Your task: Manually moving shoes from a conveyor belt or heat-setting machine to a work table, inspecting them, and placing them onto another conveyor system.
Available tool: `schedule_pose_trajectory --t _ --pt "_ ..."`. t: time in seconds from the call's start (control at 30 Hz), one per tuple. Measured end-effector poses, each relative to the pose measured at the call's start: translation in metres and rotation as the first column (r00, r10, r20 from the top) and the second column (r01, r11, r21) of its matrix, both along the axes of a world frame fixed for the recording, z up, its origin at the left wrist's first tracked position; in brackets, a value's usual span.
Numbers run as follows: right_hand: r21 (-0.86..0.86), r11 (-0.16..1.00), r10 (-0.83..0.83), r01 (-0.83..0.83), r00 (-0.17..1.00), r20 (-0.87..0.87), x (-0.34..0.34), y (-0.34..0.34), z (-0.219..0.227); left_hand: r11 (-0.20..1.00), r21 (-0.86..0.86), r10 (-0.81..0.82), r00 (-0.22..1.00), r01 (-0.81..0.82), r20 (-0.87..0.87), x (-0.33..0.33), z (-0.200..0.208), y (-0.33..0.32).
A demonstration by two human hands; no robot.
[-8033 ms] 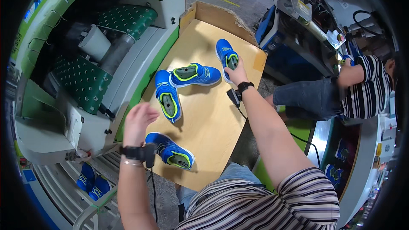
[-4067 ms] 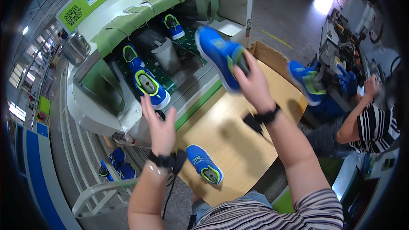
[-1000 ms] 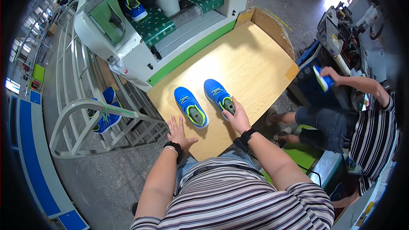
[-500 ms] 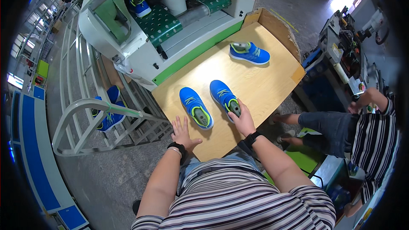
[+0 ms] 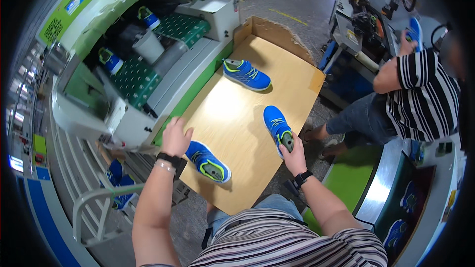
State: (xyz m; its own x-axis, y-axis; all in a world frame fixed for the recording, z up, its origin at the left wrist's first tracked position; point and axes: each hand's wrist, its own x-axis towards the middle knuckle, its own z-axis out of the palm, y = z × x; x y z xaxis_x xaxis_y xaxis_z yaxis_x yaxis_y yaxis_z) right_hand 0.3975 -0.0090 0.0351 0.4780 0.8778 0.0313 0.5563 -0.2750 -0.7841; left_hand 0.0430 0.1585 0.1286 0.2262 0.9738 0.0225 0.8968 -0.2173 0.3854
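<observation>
My right hand [image 5: 295, 158] grips a blue sneaker [image 5: 275, 122] by its heel collar, thumb at the opening, where a grey-green shoe last shows. That sneaker is tilted with its toe pointing away from me. My left hand [image 5: 176, 137] is beside the toe of a second blue sneaker [image 5: 202, 158], its thumb apart from the bent fingers. It holds nothing that I can see; whether it touches the toe I cannot tell. A third blue sneaker [image 5: 247, 75] stands on the far part of the wooden board [image 5: 232, 131], toe to the right.
A white-and-green conveyor machine [image 5: 173, 89] borders the board's left side, with sneakers and a white bucket [image 5: 148, 47] on its green belt. Cardboard [image 5: 277, 37] edges the far end. A metal rack [image 5: 99, 202] is at left. At right a person [image 5: 420, 89] holds a sneaker.
My right hand has moved its sneaker rightward, away from the second one. My left hand has gone from beside that sneaker's heel to its toe. The view has shifted.
</observation>
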Motion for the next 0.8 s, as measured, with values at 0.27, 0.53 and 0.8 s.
schedule_pose_trajectory --t 0.27,0.53,0.8 --pt "-0.015 0.997 -0.069 0.07 0.996 0.049 0.006 -0.009 0.014 0.902 0.167 -0.346 0.897 0.399 -0.275 0.187 -0.001 0.15" --pt "0.067 0.998 -0.02 0.02 1.0 0.012 -0.015 -0.001 -0.011 0.929 0.041 -0.318 0.849 0.369 -0.422 0.207 -0.055 0.208" --pt "0.029 0.994 -0.107 0.108 0.992 -0.062 -0.02 -0.018 -0.023 0.808 -0.178 -0.583 0.807 0.562 -0.093 0.181 -0.091 0.207"
